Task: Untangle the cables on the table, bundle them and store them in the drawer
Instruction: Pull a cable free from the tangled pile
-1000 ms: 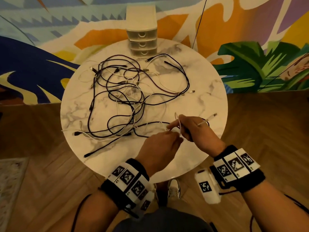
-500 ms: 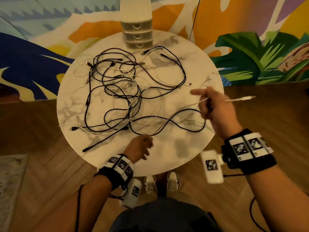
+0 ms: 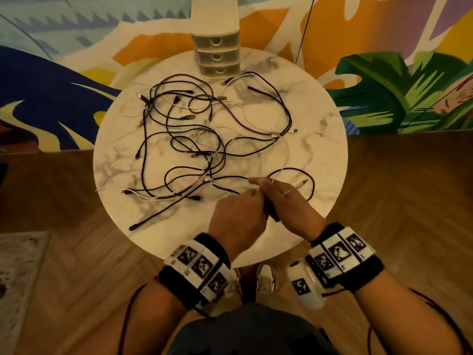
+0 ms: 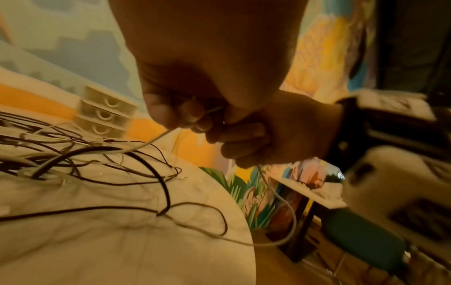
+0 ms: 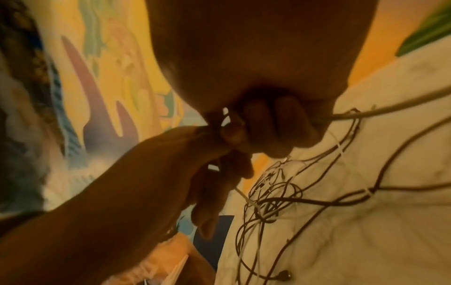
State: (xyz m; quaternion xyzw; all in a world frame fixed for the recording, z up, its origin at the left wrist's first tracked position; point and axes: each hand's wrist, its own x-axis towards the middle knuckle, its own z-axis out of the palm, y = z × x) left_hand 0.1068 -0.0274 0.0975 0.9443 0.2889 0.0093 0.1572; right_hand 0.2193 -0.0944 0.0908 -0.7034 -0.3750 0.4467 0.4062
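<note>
A tangle of dark and white cables (image 3: 204, 139) lies spread over the round marble table (image 3: 320, 155). Both hands meet above the table's near side. My right hand (image 3: 284, 201) grips a thin white cable (image 3: 294, 189) whose plug end sticks out to the right. My left hand (image 3: 240, 213) pinches the same white cable (image 4: 156, 137) right beside the right hand (image 4: 268, 138). From the left fingers the cable runs off into the pile. In the right wrist view the right fingers (image 5: 273, 123) curl round the cable, and the left hand (image 5: 185, 173) touches them.
A small white three-drawer unit (image 3: 217, 55) stands at the table's far edge, all drawers closed. A dark cable loop (image 3: 307, 180) lies just right of my hands. A painted wall rises behind the table. Wooden floor surrounds it, with a rug (image 3: 18, 278) at the left.
My right hand, which had pulled the white cable out past the table's right edge, has come back to the near middle. My left hand has risen from the table edge and taken hold of the cable.
</note>
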